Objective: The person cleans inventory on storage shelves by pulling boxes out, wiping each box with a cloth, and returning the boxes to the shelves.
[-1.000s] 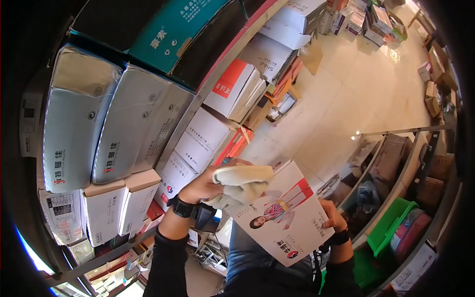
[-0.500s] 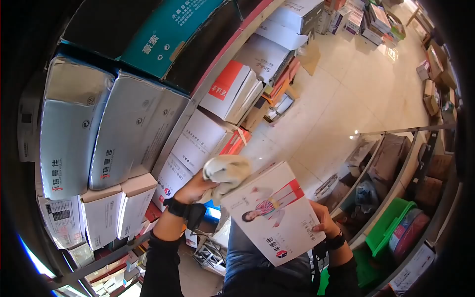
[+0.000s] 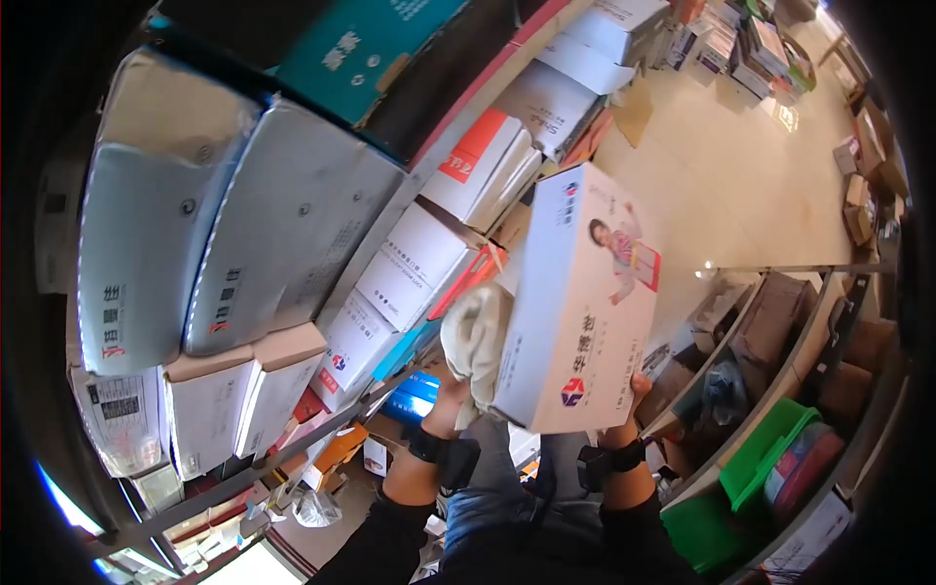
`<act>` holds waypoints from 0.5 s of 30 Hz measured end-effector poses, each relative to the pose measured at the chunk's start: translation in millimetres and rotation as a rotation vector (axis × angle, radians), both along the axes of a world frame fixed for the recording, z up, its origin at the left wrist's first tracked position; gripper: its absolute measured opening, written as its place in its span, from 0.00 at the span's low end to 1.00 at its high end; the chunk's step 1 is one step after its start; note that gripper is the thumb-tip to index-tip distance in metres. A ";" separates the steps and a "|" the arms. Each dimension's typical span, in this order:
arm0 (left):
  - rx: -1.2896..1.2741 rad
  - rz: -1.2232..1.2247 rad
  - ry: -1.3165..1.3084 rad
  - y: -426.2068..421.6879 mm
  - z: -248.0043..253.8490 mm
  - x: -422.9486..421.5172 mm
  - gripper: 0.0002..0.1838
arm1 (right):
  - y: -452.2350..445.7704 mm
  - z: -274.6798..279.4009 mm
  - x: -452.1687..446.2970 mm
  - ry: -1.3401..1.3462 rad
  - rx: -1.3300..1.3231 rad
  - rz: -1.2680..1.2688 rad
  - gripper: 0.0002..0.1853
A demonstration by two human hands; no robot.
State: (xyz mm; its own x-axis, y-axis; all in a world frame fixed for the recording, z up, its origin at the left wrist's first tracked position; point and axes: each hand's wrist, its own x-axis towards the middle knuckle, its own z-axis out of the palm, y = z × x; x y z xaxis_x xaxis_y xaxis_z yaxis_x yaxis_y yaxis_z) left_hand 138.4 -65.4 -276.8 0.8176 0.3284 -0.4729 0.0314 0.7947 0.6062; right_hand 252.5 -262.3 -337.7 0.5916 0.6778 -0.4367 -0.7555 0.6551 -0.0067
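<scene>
A white cardboard box [image 3: 575, 322] with a printed figure and red and black lettering is held up in front of me, tilted, showing its broad face and one long side. My right hand [image 3: 638, 394] grips its lower right edge; most of the fingers are behind it. My left hand [image 3: 448, 398] holds a bunched off-white cloth [image 3: 475, 336] against the left side of the box. The cloth covers most of that hand's fingers. Both wrists wear dark bands.
Shelves on the left hold large grey boxes [image 3: 283, 224], a teal box [image 3: 366, 54] and smaller white boxes [image 3: 414, 263]. To the right, a low shelf carries brown cartons [image 3: 770, 317] and a green plastic bin [image 3: 770, 453]. More boxes [image 3: 760, 54] stand on the tiled floor [image 3: 721, 175] farther off.
The box has been raised and turned more upright, so its long side now shows. My left hand and the cloth have shifted right and down, against the box.
</scene>
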 end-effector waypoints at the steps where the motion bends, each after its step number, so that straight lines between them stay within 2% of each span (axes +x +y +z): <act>1: 0.011 0.065 0.090 -2.6 -5.9 -7.8 0.37 | 3.2 6.9 0.5 -0.015 -0.108 -0.003 0.36; 2: 0.125 0.023 0.266 -6.0 1.2 -19.9 0.40 | 6.8 16.6 4.6 -0.015 -0.095 0.013 0.36; 4: 0.064 0.002 0.191 -1.8 1.2 -50.6 0.42 | 21.0 34.3 12.7 -0.086 -0.173 0.029 0.36; 5: 0.164 -0.026 0.241 2.9 -8.5 -72.0 0.42 | 14.2 15.2 12.0 -0.174 -0.145 0.067 0.37; 6: 0.020 -0.034 0.145 5.9 -0.9 -94.7 0.41 | 12.5 13.6 9.4 -0.170 -0.130 0.089 0.37; 8: 0.035 -0.106 0.125 21.1 -35.1 -152.1 0.37 | 15.0 17.0 6.6 -0.542 -0.501 0.183 0.36; 9: 0.050 -0.069 0.183 24.7 -27.4 -165.6 0.37 | 24.3 27.9 2.2 -0.406 -0.461 0.157 0.34; 10: 0.065 -0.011 0.245 28.4 -16.1 -175.8 0.37 | 23.5 15.5 -5.5 -0.404 -0.447 0.177 0.34; 11: 0.081 0.036 0.293 30.7 -6.7 -184.9 0.37 | 16.0 -6.6 -17.9 -0.302 -0.307 0.253 0.35; 12: 0.088 0.077 0.331 31.5 0.0 -194.1 0.36 | 20.2 -5.0 -23.6 -0.199 -0.171 0.321 0.35; 13: 0.093 0.109 0.354 32.5 5.4 -201.6 0.36 | 23.1 -2.1 -32.4 -0.359 -0.413 0.297 0.35; 14: 0.098 0.147 0.379 29.1 8.9 -209.7 0.36 | 25.8 0.5 -34.6 -0.360 -0.410 0.306 0.35; 15: 0.100 0.176 0.398 25.5 10.5 -216.6 0.36 | 39.3 18.1 -27.5 -0.488 -0.444 0.336 0.35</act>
